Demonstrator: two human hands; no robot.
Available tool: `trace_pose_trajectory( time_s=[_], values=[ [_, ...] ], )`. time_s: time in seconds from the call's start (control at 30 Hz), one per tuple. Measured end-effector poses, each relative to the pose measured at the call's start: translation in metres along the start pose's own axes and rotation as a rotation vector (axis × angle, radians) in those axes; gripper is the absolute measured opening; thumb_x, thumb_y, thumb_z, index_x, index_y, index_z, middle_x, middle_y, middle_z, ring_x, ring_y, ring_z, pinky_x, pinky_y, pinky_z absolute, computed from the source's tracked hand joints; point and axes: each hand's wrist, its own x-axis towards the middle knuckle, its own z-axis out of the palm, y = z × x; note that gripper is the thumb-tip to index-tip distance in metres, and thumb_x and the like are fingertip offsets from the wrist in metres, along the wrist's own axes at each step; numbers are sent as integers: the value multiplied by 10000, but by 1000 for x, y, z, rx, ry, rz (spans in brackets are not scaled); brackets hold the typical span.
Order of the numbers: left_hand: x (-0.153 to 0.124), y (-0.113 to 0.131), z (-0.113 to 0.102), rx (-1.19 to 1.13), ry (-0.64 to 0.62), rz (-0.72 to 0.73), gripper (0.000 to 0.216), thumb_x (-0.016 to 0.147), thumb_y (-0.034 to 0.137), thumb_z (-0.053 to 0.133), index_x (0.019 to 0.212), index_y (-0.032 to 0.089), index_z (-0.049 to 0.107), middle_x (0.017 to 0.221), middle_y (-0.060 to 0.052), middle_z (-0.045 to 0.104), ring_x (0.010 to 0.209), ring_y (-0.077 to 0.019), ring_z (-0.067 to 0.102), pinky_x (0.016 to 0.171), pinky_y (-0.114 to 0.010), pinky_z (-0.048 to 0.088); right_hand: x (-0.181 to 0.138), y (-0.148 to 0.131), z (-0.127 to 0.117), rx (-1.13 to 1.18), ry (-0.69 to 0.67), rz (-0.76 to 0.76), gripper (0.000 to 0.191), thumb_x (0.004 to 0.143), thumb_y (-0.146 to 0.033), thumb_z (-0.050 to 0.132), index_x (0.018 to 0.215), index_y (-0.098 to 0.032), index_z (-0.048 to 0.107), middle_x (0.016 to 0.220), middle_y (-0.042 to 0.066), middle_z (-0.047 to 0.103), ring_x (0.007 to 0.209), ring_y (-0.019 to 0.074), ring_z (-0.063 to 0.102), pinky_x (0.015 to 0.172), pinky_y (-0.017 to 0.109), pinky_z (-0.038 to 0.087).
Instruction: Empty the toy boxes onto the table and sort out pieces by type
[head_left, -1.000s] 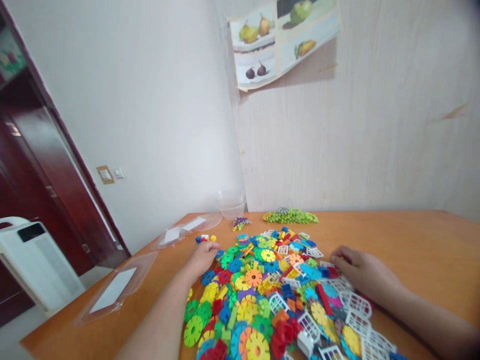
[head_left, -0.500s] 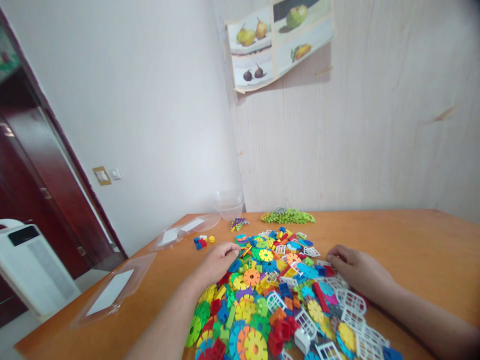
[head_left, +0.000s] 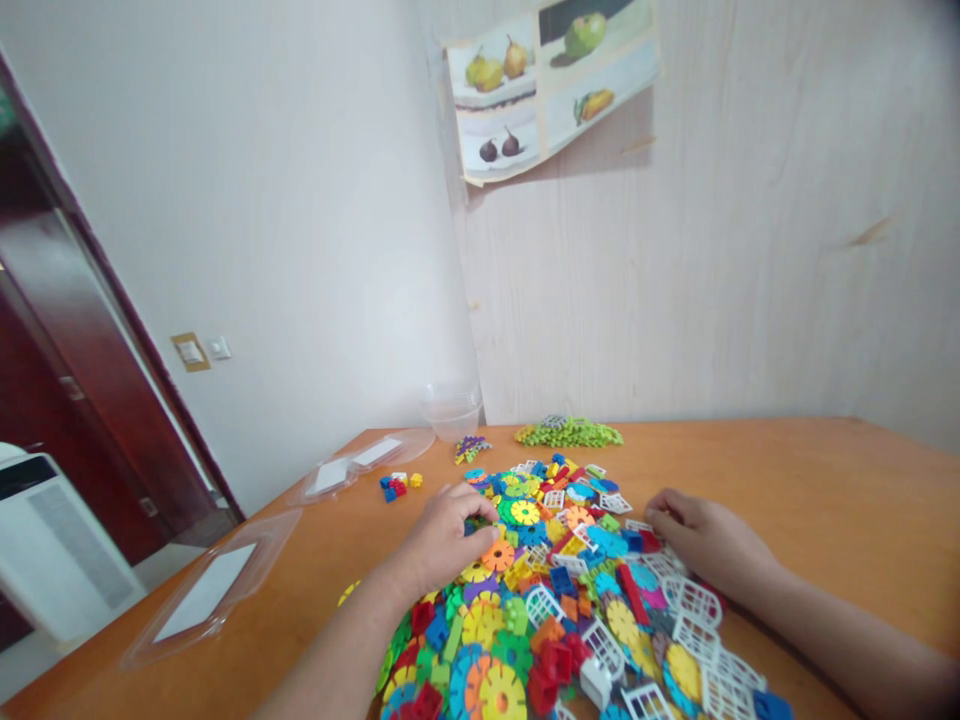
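Note:
A heap of plastic building pieces (head_left: 551, 585) spreads across the table in front of me, with notched discs, small bricks and white lattice window pieces mixed together. My left hand (head_left: 450, 535) reaches over the heap's left side, thumb and fingers apart. Just past its thumb lies an orange notched disc (head_left: 498, 555). At the heap's right edge rests my right hand (head_left: 709, 540), its fingers curled beside a red brick (head_left: 651, 541) and white lattice pieces (head_left: 694, 602). Whether anything is inside those curled fingers is hidden.
Behind the heap stand clear plastic bowls (head_left: 452, 410), a pile of green pieces (head_left: 574, 433) and a small purple-and-grey pile (head_left: 471, 449). Several small bricks (head_left: 397, 486) sit to the left. Clear lids with white labels (head_left: 206, 592) lie along the table's left side (head_left: 300, 600).
My left hand has spread its thumb and fingers and moved slightly right over the pieces. A yellow piece now shows left of my forearm. My right hand keeps its place; the view shifted a little.

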Motion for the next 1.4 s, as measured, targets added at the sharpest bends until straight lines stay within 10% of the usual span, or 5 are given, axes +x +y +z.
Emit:
trace_pose_trajectory(
  time_s=[0.33, 0.7, 1.4],
  values=[
    [1, 0, -10, -520, 91, -269, 263, 786, 407, 656, 921, 183, 678, 853, -18, 675, 788, -160, 601, 733, -265, 455, 0, -1, -1, 9, 2, -2, 309, 890, -476, 421, 833, -276, 650, 787, 5, 718, 726, 199, 640, 567, 263, 340],
    [-12, -112, -57, -429, 799, -652, 310, 608, 407, 658, 812, 174, 668, 776, -23, 686, 731, -173, 598, 679, -280, 445, 0, 1, 0, 18, -7, -12, 301, 891, -470, 426, 836, -267, 641, 768, 6, 713, 708, 197, 642, 578, 272, 361],
    [-19, -173, -38, -186, 721, -807, 194, 641, 254, 658, 824, 197, 690, 758, -48, 711, 771, -237, 652, 725, -334, 472, 3, 6, 2, 57, -3, -32, 271, 863, -450, 469, 820, -252, 649, 736, 25, 705, 674, 200, 618, 566, 264, 344]
  ],
)
